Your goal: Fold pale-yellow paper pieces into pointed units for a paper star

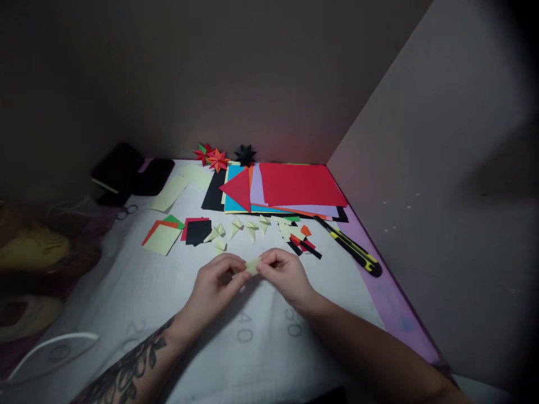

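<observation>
Between my two hands is a small piece of pale yellow paper (252,266), held just above the white sheet on the table. My left hand (222,280) pinches its left end with thumb and fingers. At its right end, the thumb and index finger of my right hand (286,275) are closed on it. My fingertips partly hide the paper, so its folds are hard to make out. Just beyond my hands lie several folded pale yellow paper pieces (251,229), one of them (219,244) close to my left knuckles.
Square papers (162,239) and black squares (199,231) lie left. Paper scraps (297,231) and a yellow-black utility knife (353,249) are at right. Behind are coloured sheets (303,185), a red paper star (218,160), a black star (245,155) and scissors (127,212). Walls border the table.
</observation>
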`<state>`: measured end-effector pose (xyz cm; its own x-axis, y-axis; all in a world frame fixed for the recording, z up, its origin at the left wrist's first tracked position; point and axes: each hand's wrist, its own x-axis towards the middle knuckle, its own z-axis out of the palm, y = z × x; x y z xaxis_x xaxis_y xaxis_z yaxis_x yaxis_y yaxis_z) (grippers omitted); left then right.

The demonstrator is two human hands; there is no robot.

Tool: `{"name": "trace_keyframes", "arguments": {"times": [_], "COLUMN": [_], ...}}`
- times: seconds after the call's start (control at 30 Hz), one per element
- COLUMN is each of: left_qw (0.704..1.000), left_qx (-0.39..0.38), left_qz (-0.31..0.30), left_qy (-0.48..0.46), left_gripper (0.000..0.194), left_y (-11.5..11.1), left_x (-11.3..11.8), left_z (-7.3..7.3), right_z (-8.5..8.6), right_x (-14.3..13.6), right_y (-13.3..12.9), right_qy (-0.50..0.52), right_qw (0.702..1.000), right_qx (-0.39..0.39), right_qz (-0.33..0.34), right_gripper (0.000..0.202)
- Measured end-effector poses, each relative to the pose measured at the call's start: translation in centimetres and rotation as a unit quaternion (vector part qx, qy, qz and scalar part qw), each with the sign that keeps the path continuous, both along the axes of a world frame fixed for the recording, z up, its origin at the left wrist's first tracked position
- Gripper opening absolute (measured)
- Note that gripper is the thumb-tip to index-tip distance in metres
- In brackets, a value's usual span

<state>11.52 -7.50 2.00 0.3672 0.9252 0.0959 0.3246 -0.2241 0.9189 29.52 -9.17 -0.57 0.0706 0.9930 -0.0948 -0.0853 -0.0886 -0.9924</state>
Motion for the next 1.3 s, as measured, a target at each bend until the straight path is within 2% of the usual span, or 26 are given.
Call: {"name": "trace_keyframes", "arguments": {"times": [0.33,0.77,1.1,1.3], "left_qw": [0.995,0.997,0.997,0.998], "left_qx": [-0.066,-0.043,-0.017,-0.016], "left_qz": [0.055,0.053,0.07,0.06], "left_qy": [-0.041,-0.033,-0.022,-0.023], "left_gripper": [0.017,0.018,0.018,0.019], "left_y": [-0.6,-0.8,-0.9,-0.9], "left_x": [0.5,0.3,0.5,0.4], "left_z": [0.1,-0.2,0.3,0.3], "right_z": [-0.3,-0.4,-0.5,-0.5], "right_x": [-0.8,-1.3,-1.4,-1.4], "right_y": [-0.5,-0.7,-0.7,-0.7], "right_qy": [0.067,0.113,0.125,0.142], "right_qw": [0.998,0.993,0.992,0.99], "right_qx": [0.012,0.001,0.003,0.003], "right_qz": [-0.011,-0.011,-0.006,0.002], "right_gripper": [0.017,0.019,0.02,0.02]}}
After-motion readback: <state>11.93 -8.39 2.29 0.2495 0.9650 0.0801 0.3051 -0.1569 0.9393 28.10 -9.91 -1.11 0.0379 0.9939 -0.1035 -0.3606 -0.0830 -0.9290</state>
